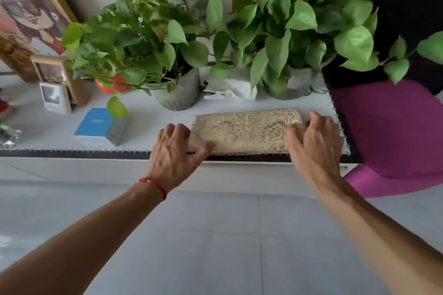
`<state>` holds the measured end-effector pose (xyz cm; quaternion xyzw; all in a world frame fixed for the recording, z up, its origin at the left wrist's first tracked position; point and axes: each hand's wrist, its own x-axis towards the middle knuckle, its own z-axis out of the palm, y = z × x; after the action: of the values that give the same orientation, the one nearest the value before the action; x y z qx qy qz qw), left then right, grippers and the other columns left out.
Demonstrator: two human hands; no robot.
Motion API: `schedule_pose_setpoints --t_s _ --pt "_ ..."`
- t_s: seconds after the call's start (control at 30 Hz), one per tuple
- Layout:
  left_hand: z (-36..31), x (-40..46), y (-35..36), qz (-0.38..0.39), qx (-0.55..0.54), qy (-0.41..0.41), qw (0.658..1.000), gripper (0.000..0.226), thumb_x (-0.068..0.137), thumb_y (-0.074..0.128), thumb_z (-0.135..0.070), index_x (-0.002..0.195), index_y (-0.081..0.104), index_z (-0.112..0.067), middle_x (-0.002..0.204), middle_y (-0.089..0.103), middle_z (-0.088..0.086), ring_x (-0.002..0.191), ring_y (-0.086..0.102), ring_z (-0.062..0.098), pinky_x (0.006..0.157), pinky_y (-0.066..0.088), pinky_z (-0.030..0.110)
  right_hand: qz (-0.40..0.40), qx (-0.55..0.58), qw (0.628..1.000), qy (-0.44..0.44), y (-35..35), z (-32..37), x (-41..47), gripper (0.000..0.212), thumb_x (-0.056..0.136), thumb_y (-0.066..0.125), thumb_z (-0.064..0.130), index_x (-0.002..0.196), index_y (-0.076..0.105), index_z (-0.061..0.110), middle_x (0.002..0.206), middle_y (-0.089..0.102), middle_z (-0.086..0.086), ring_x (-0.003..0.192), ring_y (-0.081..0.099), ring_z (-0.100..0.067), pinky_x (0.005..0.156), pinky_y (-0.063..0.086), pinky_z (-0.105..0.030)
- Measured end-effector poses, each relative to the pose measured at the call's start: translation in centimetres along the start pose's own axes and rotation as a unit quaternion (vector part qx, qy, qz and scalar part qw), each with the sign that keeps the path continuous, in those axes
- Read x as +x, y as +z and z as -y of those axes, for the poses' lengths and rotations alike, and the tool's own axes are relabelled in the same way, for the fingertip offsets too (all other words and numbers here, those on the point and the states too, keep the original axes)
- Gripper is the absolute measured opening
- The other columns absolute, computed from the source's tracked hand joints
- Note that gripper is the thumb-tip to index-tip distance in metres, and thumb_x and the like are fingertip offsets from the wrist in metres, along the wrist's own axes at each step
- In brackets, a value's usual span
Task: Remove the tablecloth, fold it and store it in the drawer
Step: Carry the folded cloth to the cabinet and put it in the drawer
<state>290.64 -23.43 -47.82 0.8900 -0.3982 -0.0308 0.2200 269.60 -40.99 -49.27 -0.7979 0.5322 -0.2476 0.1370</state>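
Note:
A folded tablecloth (244, 130), beige with a raised golden leaf pattern, lies as a long flat rectangle on the white-covered cabinet top (148, 127), close to its front edge. My left hand (175, 151) holds its left end, fingers on top and thumb along the front edge. My right hand (316, 143) grips the right end and is slightly blurred. A dark strip (247, 157) runs just under the cloth along the cabinet's front. No drawer can be made out.
Two leafy potted plants in grey pots (182, 93) (294, 86) stand right behind the cloth, crumpled white material (230, 88) between them. A blue box (96, 122), a small white device (55, 98) and a photo frame (55, 72) sit left. A magenta seat (388, 132) adjoins the right.

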Motion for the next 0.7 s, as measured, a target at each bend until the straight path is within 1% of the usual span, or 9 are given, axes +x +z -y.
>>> schedule_pose_setpoints --t_s 0.13,0.23,0.3,0.33,0.4,0.47,0.57,0.63,0.7 --pt "2.0 -2.8 0.8 -0.153 -0.119 0.23 0.954 0.038 0.09 0.06 -0.045 0.103 0.05 -0.011 0.095 0.049 -0.004 0.081 0.048 0.015 0.072 0.04 0.022 -0.148 0.181 0.943 -0.238 0.7 -3.1 -3.8 0.026 0.096 0.052 0.02 0.116 0.057 0.004 0.108 0.054 -0.002 0.097 0.05 -0.015 0.089 0.04 -0.025" --pt "3.9 -8.0 4.2 0.012 -0.157 0.306 0.939 0.011 0.092 0.062 -0.024 0.094 0.055 -0.015 0.086 0.055 -0.007 0.076 0.053 0.011 0.07 0.045 0.021 0.031 0.188 0.934 -0.302 2.5 -6.3 -10.0 0.007 0.096 0.051 0.024 0.094 0.058 0.023 0.086 0.049 0.023 0.079 0.053 0.001 0.073 0.039 -0.013" --pt "4.9 -11.1 6.8 0.145 -0.187 0.096 0.967 0.01 0.087 0.068 -0.014 0.095 0.063 -0.017 0.091 0.067 0.001 0.082 0.062 0.016 0.076 0.055 0.032 0.168 0.174 0.959 -0.146 4.3 -7.3 -13.1 0.01 0.095 0.059 0.025 0.086 0.063 0.029 0.082 0.063 0.02 0.074 0.061 -0.004 0.069 0.046 -0.02" --pt "5.2 -11.7 8.0 0.202 -0.248 -0.079 0.944 0.016 0.086 0.07 -0.009 0.101 0.065 -0.014 0.098 0.07 0.01 0.087 0.064 0.02 0.081 0.058 0.038 0.227 0.211 0.951 -0.018 5.3 -7.6 -13.7 0.012 0.096 0.062 0.021 0.086 0.066 0.027 0.084 0.069 0.013 0.076 0.064 -0.007 0.072 0.05 -0.025" --pt "6.2 -11.3 9.8 0.24 -0.399 -0.355 0.811 0.037 0.087 0.072 -0.005 0.121 0.059 0.0 0.112 0.064 0.022 0.093 0.063 0.029 0.079 0.06 0.044 0.291 0.344 0.851 0.268 6.9 -7.6 -12.8 0.011 0.096 0.061 0.014 0.089 0.067 0.02 0.096 0.067 -0.007 0.083 0.066 -0.021 0.071 0.052 -0.034" --pt "7.5 -10.0 10.5 0.169 -0.459 -0.437 0.754 0.06 0.083 0.074 0.0 0.133 0.042 0.002 0.118 0.055 0.024 0.097 0.061 0.033 0.079 0.061 0.046 0.251 0.394 0.779 0.417 7.6 -7.7 -11.0 0.01 0.094 0.061 0.017 0.102 0.063 0.01 0.109 0.06 -0.018 0.087 0.064 -0.03 0.065 0.054 -0.036" --pt "9.7 -8.4 10.7 0.07 -0.381 -0.402 0.83 0.084 0.077 0.078 -0.009 0.142 0.026 -0.02 0.143 0.039 0.019 0.113 0.06 0.036 0.101 0.053 0.051 0.153 0.296 0.853 0.402 7.6 -8.6 -9.9 0.056 0.09 0.064 0.024 0.137 0.045 0.002 0.133 0.058 -0.018 0.099 0.062 -0.029 0.08 0.053 -0.04" --pt "10.3 -7.8 10.2 0.049 -0.306 -0.347 0.885 0.086 0.075 0.08 -0.021 0.144 0.029 -0.017 0.141 0.041 0.013 0.123 0.054 0.035 0.107 0.048 0.05 0.098 0.238 0.901 0.35 7.1 -8.7 -10.1 0.054 0.089 0.065 0.025 0.132 0.044 0.002 0.133 0.059 -0.016 0.089 0.06 -0.019 0.082 0.041 -0.032" --pt "10.5 -7.7 9.8 0.028 -0.31 -0.309 0.899 0.087 0.073 0.08 -0.024 0.144 0.031 -0.014 0.138 0.046 0.01 0.126 0.051 0.031 0.109 0.046 0.047 0.089 0.225 0.911 0.335 7.3 -8.8 -10.6 0.057 0.09 0.067 0.025 0.138 0.043 0.005 0.138 0.056 -0.014 0.103 0.062 -0.027 0.085 0.036 -0.029"
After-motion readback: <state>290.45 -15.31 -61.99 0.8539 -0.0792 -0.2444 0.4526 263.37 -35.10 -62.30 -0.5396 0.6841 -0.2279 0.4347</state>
